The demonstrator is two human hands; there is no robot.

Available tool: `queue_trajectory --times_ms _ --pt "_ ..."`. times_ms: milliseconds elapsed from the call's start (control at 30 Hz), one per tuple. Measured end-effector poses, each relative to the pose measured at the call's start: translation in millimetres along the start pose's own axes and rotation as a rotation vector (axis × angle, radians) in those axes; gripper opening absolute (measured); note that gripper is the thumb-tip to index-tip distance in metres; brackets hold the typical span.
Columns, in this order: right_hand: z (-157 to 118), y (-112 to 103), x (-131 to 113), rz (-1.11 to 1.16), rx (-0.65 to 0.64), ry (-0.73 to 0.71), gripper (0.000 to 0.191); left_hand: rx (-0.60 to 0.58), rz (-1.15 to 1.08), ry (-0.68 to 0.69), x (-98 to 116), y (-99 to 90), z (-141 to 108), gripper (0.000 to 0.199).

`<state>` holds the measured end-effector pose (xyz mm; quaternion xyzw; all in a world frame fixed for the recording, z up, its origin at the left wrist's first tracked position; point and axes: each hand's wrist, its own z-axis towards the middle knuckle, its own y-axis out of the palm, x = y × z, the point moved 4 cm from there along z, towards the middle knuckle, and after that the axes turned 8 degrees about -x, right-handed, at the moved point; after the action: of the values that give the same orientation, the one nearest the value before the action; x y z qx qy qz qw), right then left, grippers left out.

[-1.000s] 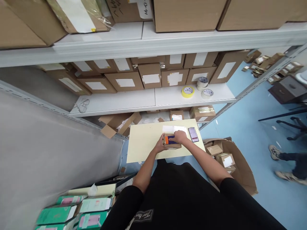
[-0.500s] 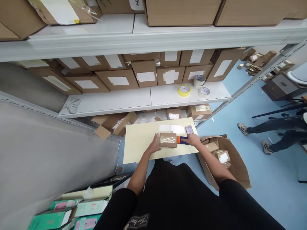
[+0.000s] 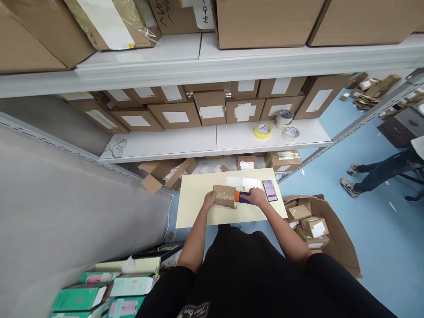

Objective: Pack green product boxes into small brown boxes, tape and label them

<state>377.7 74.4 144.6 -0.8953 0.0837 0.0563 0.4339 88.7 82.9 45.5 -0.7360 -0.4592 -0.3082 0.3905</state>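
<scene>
The left hand (image 3: 209, 200) grips the left end of a small brown cardboard box (image 3: 224, 195) with shiny tape. The right hand (image 3: 257, 197) is wrapped around a dark blue and orange tool (image 3: 244, 198), its orange end at the box's right end. The box is over a pale yellow flat table (image 3: 192, 190); I can't tell if it touches. Taping seems to be the step in hand; the next move likely needs a steady box. A black cloth patch (image 3: 195, 311) says "Time"; the white paper labels (image 3: 176, 117) are too small to read.
</scene>
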Motion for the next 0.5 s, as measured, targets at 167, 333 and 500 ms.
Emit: queue_trajectory --times_ms 167,333,500 --pt "-8.7 -9.6 33.3 0.033 0.010 0.063 0.062 -0.043 -0.029 0.032 0.6 30.4 10.5 0.072" --pt "-20.9 -17.9 59.1 0.092 -0.001 0.091 0.058 -0.188 -0.401 0.030 -9.2 76.3 18.9 0.082" --pt "-8.1 -9.7 16.8 0.081 0.029 -0.009 0.059 -0.013 -0.328 -0.068 -31.3 64.8 22.6 0.073"
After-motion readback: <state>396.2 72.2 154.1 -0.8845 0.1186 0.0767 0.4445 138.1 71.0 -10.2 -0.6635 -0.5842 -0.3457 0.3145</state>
